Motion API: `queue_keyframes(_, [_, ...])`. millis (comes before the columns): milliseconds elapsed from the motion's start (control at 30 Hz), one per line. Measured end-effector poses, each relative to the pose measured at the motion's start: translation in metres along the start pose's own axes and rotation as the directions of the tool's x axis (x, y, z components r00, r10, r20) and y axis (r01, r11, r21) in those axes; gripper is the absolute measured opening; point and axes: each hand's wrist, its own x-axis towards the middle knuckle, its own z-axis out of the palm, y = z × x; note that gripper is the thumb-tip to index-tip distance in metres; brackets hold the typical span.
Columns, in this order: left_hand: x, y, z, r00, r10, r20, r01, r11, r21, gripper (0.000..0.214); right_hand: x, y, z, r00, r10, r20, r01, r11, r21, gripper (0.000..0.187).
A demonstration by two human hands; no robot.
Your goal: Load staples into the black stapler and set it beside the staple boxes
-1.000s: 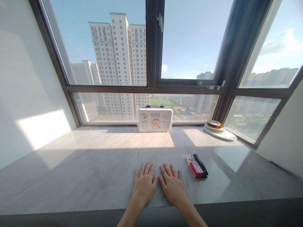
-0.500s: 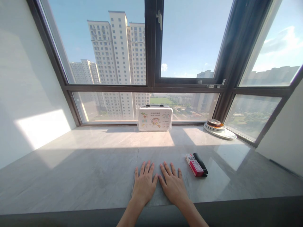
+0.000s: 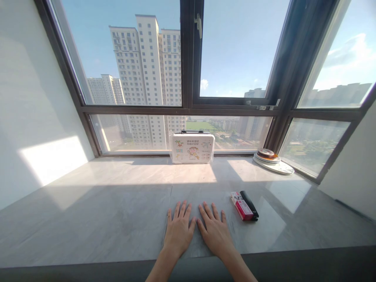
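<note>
Your left hand (image 3: 178, 232) and right hand (image 3: 216, 234) lie flat, fingers spread; red-and-white box (image 3: 242, 207) at right's probably light, crushable, so grab its ends.

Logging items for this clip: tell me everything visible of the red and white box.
The box, long and apparently cardboard, is white at its far end, mostly red nearer. No open flap shows. It lies slanted on the sill, apart from the right hand. A black object lies along its right side; contact is unclear.
</note>
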Motion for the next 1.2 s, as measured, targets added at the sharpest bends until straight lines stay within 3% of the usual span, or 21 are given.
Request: queue_keyframes(1200, [-0.0011,0.0024,-0.0042,1.0,-0.007,0.016,0.007,1.0,-0.005,0.056,-0.0003,-0.0021,-0.0027,1.0,0.004,0.009,-0.004,1.0,0.003,0.058])
